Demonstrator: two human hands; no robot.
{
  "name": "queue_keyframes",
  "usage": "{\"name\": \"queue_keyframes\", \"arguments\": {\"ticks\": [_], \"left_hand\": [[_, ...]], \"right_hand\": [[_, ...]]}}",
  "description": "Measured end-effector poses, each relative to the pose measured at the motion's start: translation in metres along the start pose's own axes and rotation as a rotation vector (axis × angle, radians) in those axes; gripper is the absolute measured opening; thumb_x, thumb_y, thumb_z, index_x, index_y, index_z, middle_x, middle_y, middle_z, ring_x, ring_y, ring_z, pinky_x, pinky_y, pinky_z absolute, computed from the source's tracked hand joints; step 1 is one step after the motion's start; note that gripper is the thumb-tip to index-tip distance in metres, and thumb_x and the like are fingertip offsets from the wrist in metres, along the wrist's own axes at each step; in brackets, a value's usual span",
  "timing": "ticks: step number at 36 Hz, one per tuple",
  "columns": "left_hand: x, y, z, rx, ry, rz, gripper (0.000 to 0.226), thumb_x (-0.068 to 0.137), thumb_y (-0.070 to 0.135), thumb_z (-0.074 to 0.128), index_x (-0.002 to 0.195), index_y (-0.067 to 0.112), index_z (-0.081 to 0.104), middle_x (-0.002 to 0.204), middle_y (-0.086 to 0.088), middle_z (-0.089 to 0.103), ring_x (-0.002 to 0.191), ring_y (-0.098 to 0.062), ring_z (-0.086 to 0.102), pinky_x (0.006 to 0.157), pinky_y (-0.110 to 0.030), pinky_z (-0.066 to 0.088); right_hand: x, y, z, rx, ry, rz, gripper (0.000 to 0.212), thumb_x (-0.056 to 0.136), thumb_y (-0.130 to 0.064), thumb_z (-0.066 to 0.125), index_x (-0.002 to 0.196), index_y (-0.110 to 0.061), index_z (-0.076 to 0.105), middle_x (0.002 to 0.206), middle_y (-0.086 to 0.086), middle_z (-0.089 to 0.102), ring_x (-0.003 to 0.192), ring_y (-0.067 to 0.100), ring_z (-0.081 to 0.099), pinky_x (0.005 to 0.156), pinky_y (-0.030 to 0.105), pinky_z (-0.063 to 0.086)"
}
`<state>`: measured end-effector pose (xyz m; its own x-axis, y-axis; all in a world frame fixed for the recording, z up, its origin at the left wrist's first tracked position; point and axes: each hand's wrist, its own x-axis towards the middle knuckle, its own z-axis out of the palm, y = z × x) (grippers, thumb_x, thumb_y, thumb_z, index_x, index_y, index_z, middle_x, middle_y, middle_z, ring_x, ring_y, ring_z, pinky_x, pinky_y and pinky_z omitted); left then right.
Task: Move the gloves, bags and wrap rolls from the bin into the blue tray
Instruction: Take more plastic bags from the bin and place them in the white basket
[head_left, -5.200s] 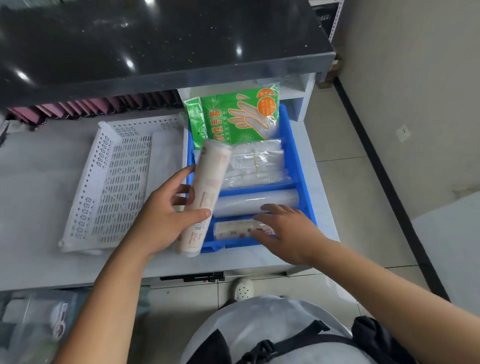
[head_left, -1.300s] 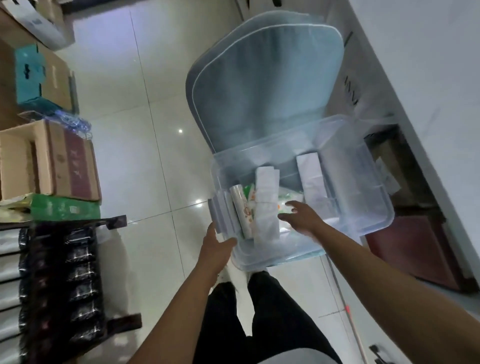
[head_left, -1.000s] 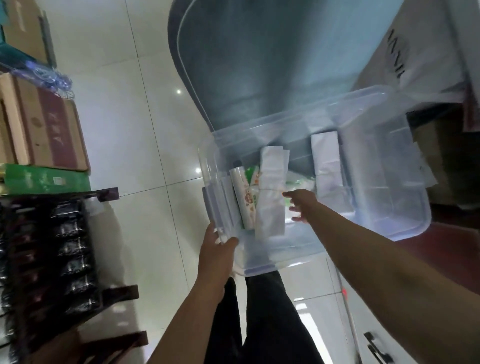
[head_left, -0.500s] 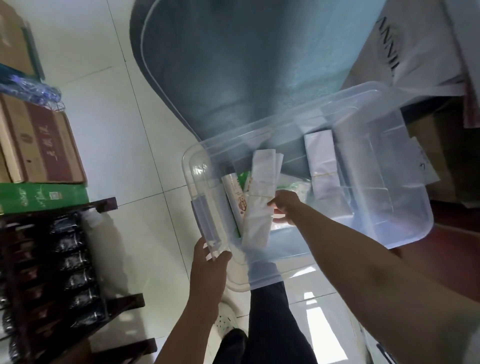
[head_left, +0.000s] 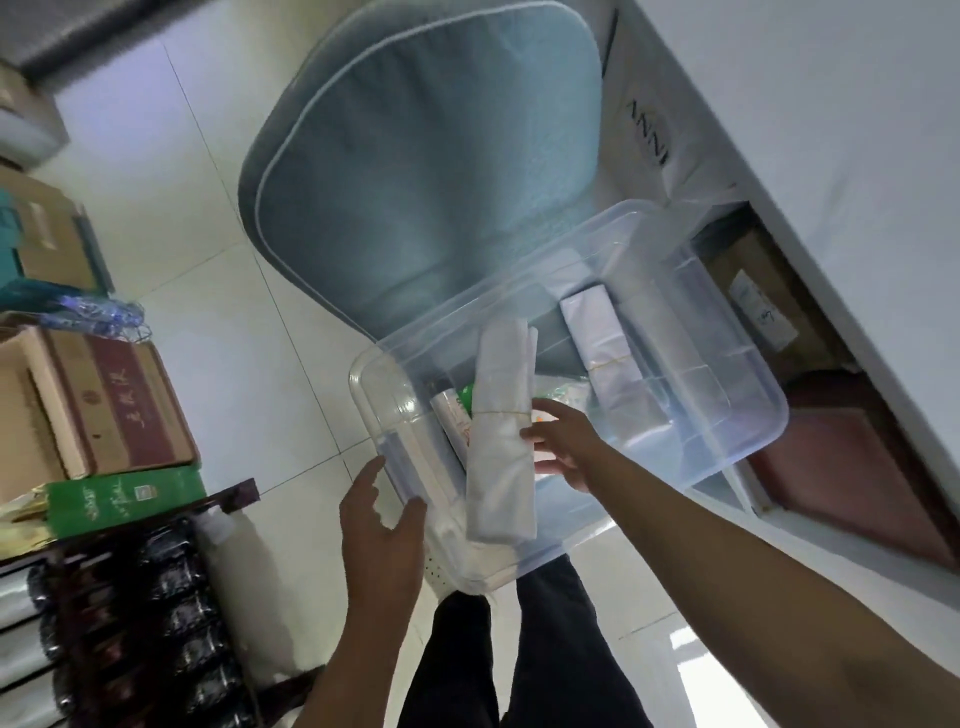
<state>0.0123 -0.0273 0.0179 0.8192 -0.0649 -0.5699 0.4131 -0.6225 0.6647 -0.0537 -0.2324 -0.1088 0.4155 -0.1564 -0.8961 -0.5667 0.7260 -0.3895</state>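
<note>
A clear plastic bin (head_left: 748, 374) rests on a blue-grey seat cushion (head_left: 415, 166). My right hand (head_left: 563, 447) grips a long white bundle of bags (head_left: 504, 441) tied with a rubber band, lifted so it crosses the bin's near wall. My left hand (head_left: 379, 540) holds the bin's near left rim by its latch. Inside the bin lie a wrap roll (head_left: 452, 421) with red print, a green glove packet (head_left: 467, 395) mostly hidden under the bundle, and a second white bag bundle (head_left: 602, 358). The blue tray is out of view.
Cardboard boxes (head_left: 98, 405) and a green box (head_left: 124, 501) sit on a dark rack (head_left: 145, 623) of bottles at the left. A white counter (head_left: 831, 156) runs along the right, with a white bag and a box under it. My dark trouser legs stand below the bin.
My right hand has closed on the white bag bundle and raised it toward me out of the bin. My left hand has stayed at the bin's rim. The view has tilted back up.
</note>
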Motion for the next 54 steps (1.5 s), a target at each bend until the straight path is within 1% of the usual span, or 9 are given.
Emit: {"name": "queue_keyframes", "arguments": {"ticks": [3, 8, 17, 21, 29, 34, 41, 49, 54], "left_hand": [[-0.002, 0.032, -0.003, -0.012, -0.208, 0.024, 0.042, 0.091, 0.011, 0.068, 0.125, 0.036, 0.061, 0.126, 0.010, 0.062, 0.117, -0.008, 0.057, 0.087, -0.019, 0.043], [-0.010, 0.079, -0.002, -0.155, -0.503, -0.133, 0.034, 0.087, 0.022, 0.075, 0.118, 0.034, 0.066, 0.118, 0.001, 0.072, 0.110, -0.017, 0.068, 0.089, -0.036, 0.058], [-0.029, 0.115, 0.006, -0.147, -0.858, -0.002, 0.041, 0.083, 0.026, 0.076, 0.123, 0.028, 0.069, 0.118, -0.007, 0.073, 0.106, -0.026, 0.071, 0.089, -0.045, 0.059], [-0.035, 0.124, 0.007, -0.159, -0.936, 0.009, 0.049, 0.077, 0.021, 0.080, 0.123, 0.032, 0.069, 0.120, -0.007, 0.073, 0.105, -0.026, 0.071, 0.086, -0.046, 0.059], [-0.032, 0.169, 0.021, -0.053, -1.126, 0.127, 0.051, 0.084, 0.013, 0.076, 0.130, 0.030, 0.062, 0.122, -0.002, 0.072, 0.108, -0.026, 0.071, 0.081, -0.044, 0.061], [-0.031, 0.196, 0.040, -0.085, -1.260, 0.153, 0.051, 0.078, 0.013, 0.077, 0.124, 0.031, 0.066, 0.119, -0.009, 0.072, 0.105, -0.029, 0.071, 0.073, -0.039, 0.058], [-0.048, 0.198, 0.075, -0.023, -1.472, 0.150, 0.052, 0.074, 0.015, 0.080, 0.121, 0.032, 0.067, 0.117, -0.009, 0.073, 0.101, -0.026, 0.072, 0.071, -0.039, 0.058], [-0.121, 0.190, 0.099, 0.097, -1.648, 0.269, 0.060, 0.073, 0.025, 0.083, 0.128, 0.037, 0.063, 0.122, -0.005, 0.071, 0.108, -0.028, 0.070, 0.075, -0.037, 0.058], [-0.197, 0.170, 0.111, 0.135, -1.749, 0.399, 0.066, 0.083, 0.012, 0.075, 0.138, 0.040, 0.053, 0.123, -0.010, 0.068, 0.110, -0.030, 0.068, 0.077, -0.040, 0.058]], "right_hand": [[-0.045, -0.011, -0.007, 0.024, -0.064, -0.094, 0.042, 0.082, -0.001, 0.061, 0.114, -0.028, 0.069, 0.090, 0.008, 0.074, 0.077, 0.022, 0.068, 0.064, 0.035, 0.055], [-0.121, -0.029, -0.015, 0.043, -0.137, -0.248, 0.043, 0.081, -0.009, 0.066, 0.116, -0.032, 0.069, 0.108, 0.012, 0.075, 0.091, 0.024, 0.071, 0.077, 0.044, 0.054], [-0.211, -0.035, -0.028, 0.119, -0.070, -0.430, 0.046, 0.084, -0.001, 0.070, 0.120, -0.028, 0.069, 0.114, 0.019, 0.070, 0.099, 0.033, 0.069, 0.085, 0.054, 0.055], [-0.239, -0.034, -0.027, 0.138, 0.007, -0.477, 0.046, 0.086, 0.004, 0.067, 0.114, -0.031, 0.073, 0.102, 0.013, 0.074, 0.092, 0.029, 0.070, 0.084, 0.052, 0.056], [-0.285, -0.046, -0.018, 0.154, 0.141, -0.567, 0.056, 0.082, 0.002, 0.073, 0.126, -0.032, 0.066, 0.113, 0.020, 0.067, 0.100, 0.038, 0.069, 0.087, 0.056, 0.057], [-0.309, -0.034, -0.016, 0.204, 0.191, -0.561, 0.068, 0.080, 0.001, 0.075, 0.131, -0.042, 0.060, 0.107, 0.016, 0.066, 0.097, 0.031, 0.070, 0.078, 0.042, 0.059], [-0.338, 0.006, -0.008, 0.361, 0.414, -0.647, 0.058, 0.080, 0.007, 0.072, 0.125, -0.029, 0.067, 0.112, 0.024, 0.065, 0.104, 0.044, 0.065, 0.088, 0.062, 0.054], [-0.391, 0.063, -0.022, 0.492, 0.584, -0.769, 0.051, 0.084, 0.006, 0.068, 0.121, -0.030, 0.070, 0.109, 0.021, 0.067, 0.100, 0.035, 0.069, 0.080, 0.048, 0.060], [-0.428, 0.108, -0.058, 0.551, 0.660, -0.857, 0.046, 0.083, -0.016, 0.072, 0.125, -0.033, 0.066, 0.112, 0.013, 0.069, 0.099, 0.027, 0.070, 0.075, 0.040, 0.059]]}}
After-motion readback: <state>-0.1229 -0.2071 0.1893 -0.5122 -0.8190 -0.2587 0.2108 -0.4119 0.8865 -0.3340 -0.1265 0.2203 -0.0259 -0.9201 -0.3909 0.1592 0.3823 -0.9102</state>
